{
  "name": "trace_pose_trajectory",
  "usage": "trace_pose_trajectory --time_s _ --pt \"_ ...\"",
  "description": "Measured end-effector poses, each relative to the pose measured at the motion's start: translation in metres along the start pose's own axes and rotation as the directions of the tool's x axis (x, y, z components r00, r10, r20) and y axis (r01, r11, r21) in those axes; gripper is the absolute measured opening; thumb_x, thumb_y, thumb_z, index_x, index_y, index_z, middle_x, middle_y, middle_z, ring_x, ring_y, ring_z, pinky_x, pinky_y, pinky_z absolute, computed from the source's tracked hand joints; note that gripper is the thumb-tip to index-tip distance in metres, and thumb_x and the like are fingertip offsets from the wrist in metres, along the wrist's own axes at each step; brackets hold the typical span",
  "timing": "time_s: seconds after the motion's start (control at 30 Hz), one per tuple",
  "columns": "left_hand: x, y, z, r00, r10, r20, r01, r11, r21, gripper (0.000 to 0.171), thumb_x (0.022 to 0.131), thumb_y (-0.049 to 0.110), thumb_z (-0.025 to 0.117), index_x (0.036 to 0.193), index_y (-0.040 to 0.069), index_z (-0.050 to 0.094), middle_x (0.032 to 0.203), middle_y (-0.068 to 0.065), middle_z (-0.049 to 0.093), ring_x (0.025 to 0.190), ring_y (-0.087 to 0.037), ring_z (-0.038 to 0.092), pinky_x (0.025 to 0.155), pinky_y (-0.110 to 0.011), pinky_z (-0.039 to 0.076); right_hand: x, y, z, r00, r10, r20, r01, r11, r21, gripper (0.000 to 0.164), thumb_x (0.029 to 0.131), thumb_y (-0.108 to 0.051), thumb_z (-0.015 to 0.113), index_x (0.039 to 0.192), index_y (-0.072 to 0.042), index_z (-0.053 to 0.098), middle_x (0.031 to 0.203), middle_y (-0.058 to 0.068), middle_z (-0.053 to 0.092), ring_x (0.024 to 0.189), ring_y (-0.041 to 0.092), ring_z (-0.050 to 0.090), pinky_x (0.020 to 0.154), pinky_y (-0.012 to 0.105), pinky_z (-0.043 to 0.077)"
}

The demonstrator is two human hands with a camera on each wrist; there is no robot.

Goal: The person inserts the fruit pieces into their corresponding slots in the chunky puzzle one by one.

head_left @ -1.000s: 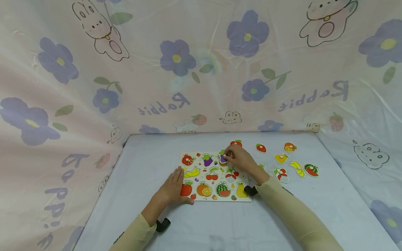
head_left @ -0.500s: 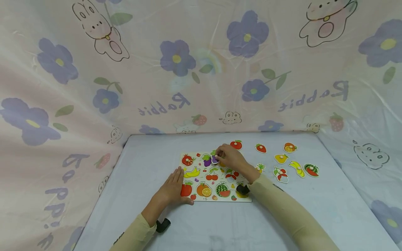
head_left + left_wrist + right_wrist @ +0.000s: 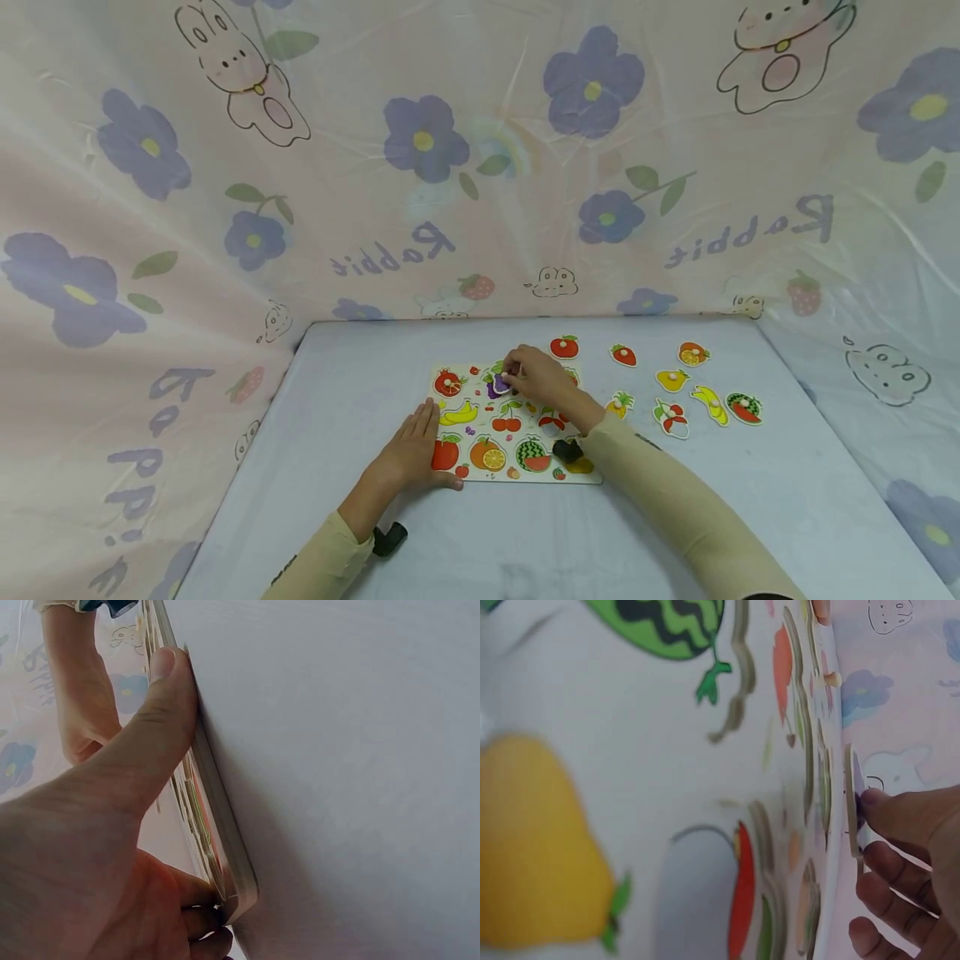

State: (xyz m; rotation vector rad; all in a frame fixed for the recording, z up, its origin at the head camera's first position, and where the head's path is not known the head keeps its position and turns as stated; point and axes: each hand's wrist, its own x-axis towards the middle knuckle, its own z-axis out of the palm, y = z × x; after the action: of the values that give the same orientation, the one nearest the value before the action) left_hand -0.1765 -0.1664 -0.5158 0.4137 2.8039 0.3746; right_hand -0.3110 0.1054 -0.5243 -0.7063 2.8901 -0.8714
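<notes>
My right hand (image 3: 538, 375) pinches a grape puzzle piece (image 3: 499, 384) by its small knob, at the upper part of a fruit-picture puzzle board (image 3: 540, 478). The piece overlaps the printed grapes in the head view; from the right wrist it shows edge-on, standing off the board's face between thumb and fingers. At the board's lower left corner lies my left hand (image 3: 408, 446), straight fingers along the left side and the thumb (image 3: 169, 690) against the near edge. Part of the board's upper right is covered by the right hand and wrist.
Loose fruit pieces lie right of the board, among them an apple (image 3: 564, 347), a strawberry (image 3: 622, 356), an orange (image 3: 693, 354), a pear (image 3: 672, 381), a pineapple (image 3: 619, 404), bananas (image 3: 709, 405) and a watermelon (image 3: 744, 408). A patterned curtain (image 3: 510, 208) encloses the white table (image 3: 360, 358).
My right hand has carried the grape piece leftward across the board's top row to the printed grapes, uncovering the loose apple and pineapple. The left hand stays in place.
</notes>
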Motion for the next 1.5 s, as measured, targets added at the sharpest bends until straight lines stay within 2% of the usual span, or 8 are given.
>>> trace_pose_trajectory --time_s 0.53,1.5 --pt "-0.001 0.001 -0.001 1.000 -0.003 0.005 0.003 1.000 -0.006 0.134 0.075 0.058 0.094 0.166 -0.008 0.022 0.176 -0.026 0.019 0.163 -0.042 0.019 0.133 -0.052 0.023 0.005 -0.007 0.008 0.999 -0.021 0.031 0.023 0.997 -0.072 0.011 0.103 -0.028 0.076 0.107 -0.018 0.074 0.097 -0.005 0.062 0.083 0.011 0.057 0.072 0.030 0.052" --pt "0.000 0.003 -0.002 1.000 -0.003 0.000 0.003 1.000 0.014 0.134 0.075 0.060 0.093 0.166 -0.008 0.023 0.176 -0.026 0.019 0.163 -0.042 0.020 0.133 -0.051 0.023 0.010 -0.007 0.014 0.997 -0.040 0.069 0.046 0.995 -0.083 0.010 0.102 -0.028 0.077 0.103 -0.019 0.073 0.094 -0.006 0.060 0.081 0.011 0.055 0.071 0.029 0.051"
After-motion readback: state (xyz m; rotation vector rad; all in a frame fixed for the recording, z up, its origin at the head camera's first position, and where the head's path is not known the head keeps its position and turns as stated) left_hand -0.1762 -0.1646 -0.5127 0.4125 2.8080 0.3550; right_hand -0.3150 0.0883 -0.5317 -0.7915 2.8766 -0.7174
